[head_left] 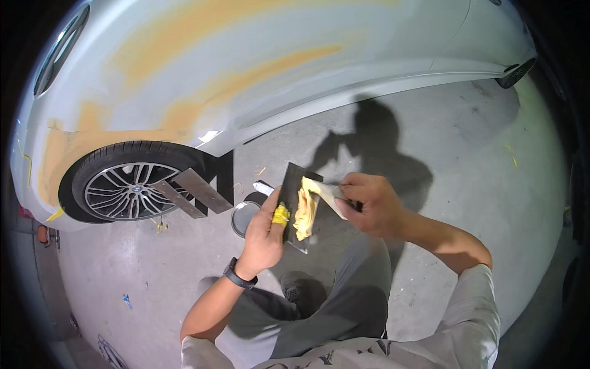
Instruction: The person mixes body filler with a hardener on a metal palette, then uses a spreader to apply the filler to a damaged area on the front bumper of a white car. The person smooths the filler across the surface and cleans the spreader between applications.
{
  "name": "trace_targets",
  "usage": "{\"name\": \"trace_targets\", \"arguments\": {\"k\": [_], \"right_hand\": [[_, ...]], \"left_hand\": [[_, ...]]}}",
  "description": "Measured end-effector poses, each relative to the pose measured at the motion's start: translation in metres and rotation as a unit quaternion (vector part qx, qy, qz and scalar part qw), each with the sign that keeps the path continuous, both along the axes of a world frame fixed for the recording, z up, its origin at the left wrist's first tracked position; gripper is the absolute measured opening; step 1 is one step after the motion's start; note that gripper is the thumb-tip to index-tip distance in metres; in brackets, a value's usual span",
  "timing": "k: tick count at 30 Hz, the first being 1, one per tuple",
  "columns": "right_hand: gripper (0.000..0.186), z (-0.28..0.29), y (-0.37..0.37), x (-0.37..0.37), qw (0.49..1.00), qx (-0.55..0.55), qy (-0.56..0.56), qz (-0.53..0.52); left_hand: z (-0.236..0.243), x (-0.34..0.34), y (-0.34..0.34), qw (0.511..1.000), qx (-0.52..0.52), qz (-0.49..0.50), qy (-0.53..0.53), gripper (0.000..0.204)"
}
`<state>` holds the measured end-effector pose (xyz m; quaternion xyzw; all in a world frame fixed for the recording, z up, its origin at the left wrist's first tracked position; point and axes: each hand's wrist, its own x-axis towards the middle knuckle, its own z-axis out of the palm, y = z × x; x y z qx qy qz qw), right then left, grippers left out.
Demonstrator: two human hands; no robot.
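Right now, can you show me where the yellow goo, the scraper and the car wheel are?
yellow filler (pixel 304 212), head view, middle of the blob on the dark board.
scraper (pixel 329 194), head view, its pale blade.
car wheel (pixel 126 190), head view, the silver spokes.

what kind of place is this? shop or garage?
Most likely an auto body repair shop. A pale car stands on a bare concrete floor with tan filler patches on its panel and wheel arch. The left hand holds a dark mixing board of yellow filler; the right hand works a spreader.
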<state>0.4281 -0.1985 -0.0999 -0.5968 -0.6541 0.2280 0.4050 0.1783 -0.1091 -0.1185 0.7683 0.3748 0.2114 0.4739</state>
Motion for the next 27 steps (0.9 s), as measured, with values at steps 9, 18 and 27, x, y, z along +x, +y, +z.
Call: {"name": "trace_targets", "arguments": {"k": [9,18,27], "right_hand": [[0.008,0.051,-0.017,-0.003,0.991,0.046,-0.113,0.050],[0.011,0.094,-0.021,-0.029,0.982,-0.124,-0.128,0.060],[0.009,0.068,0.018,-0.020,0.975,-0.102,-0.196,-0.026]], "left_hand": [[0.025,0.013,0.014,0.990,0.076,-0.066,-0.101,0.056],[0.018,0.030,0.051,0.977,0.087,-0.114,-0.157,0.058],[-0.007,0.038,0.076,0.962,-0.117,-0.155,-0.190,0.056]]}}
